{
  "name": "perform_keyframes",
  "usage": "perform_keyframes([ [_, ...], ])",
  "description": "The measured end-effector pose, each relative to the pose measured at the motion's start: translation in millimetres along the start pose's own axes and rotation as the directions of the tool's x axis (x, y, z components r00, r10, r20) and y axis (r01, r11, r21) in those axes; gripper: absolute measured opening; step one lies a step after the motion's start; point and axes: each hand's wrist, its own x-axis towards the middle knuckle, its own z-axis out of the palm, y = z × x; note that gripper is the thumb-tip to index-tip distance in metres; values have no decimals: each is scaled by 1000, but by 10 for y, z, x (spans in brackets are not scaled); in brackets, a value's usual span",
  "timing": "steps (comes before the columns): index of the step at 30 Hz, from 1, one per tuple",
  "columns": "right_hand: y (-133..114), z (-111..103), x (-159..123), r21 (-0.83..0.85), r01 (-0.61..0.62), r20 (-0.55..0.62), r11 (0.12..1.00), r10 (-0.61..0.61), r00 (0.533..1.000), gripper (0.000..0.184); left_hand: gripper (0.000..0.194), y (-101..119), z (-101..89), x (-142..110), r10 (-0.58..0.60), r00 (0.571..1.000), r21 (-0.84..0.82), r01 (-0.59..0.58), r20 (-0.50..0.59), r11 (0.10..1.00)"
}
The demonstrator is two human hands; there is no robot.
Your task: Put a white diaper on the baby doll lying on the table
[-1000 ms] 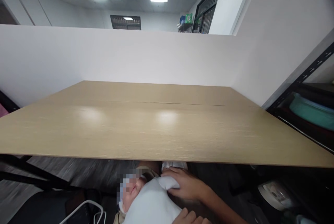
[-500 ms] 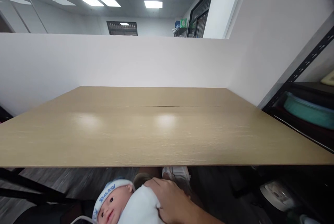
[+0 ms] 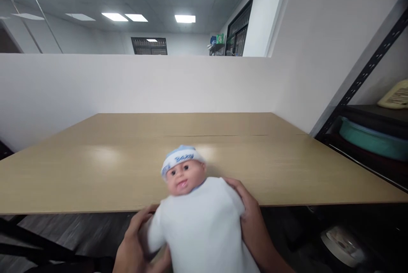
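A baby doll [image 3: 197,218] in a white suit and a white-and-blue cap is held upright in front of me, its head level with the near edge of the wooden table [image 3: 95,167]. My left hand [image 3: 134,243] grips the doll's side and arm from the left. Along the doll's other shoulder and side lies my right hand [image 3: 250,218], fingers pressed against the white cloth. The doll faces me and is blurred by motion.
White partition walls stand behind and to the right of the table. A black metal shelf [image 3: 366,73] at the right holds a teal basin [image 3: 372,141] and a yellowish object [image 3: 395,94]. A round white object [image 3: 342,245] lies on the dark floor at lower right.
The doll has risen from below the table edge, where it lay tilted, to upright in front of me. My left hand has come onto its side; the camera tilted up.
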Motion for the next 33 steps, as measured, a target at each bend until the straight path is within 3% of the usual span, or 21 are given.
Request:
perform_keyframes([
  [3, 24, -127, 300, -77, 6, -65, 997, -11, 998, 53, 58, 52, 103, 570, -96, 967, 42, 88, 237, 995],
  [5, 56, -286, 467, -254, 42, -46, 966, -55, 997, 52, 53, 93, 157, 889, -146, 915, 32, 144, 376, 989],
  [7, 109, -476, 585, -484, 79, 18, 871, -80, 997, 44, 60, 122, 207, 1121, -168, 880, 18, 179, 445, 984],
  [11, 313, -812, 684, -765, 64, 117, 641, 41, 992, 16, 71, 147, 319, 1347, -127, 849, 11, 141, 513, 990],
  [14, 529, -961, 677, -823, 31, 119, 568, 119, 986, 13, 68, 107, 402, 1393, -98, 831, 31, 96, 547, 995],
  [21, 924, -1025, 636, -748, 42, 165, 663, 124, 978, 19, 45, -142, 400, 1357, -78, 808, 45, 64, 584, 997],
  [26, 1049, -971, 796, -664, 65, 187, 745, 81, 979, 29, 28, -385, 466, 1372, -140, 827, 196, 37, 544, 980],
  [33, 1154, -788, 1355, -656, 99, 154, 748, 4, 988, 29, 36, -903, 819, 1833, -52, 843, 318, -144, 535, 937],
])
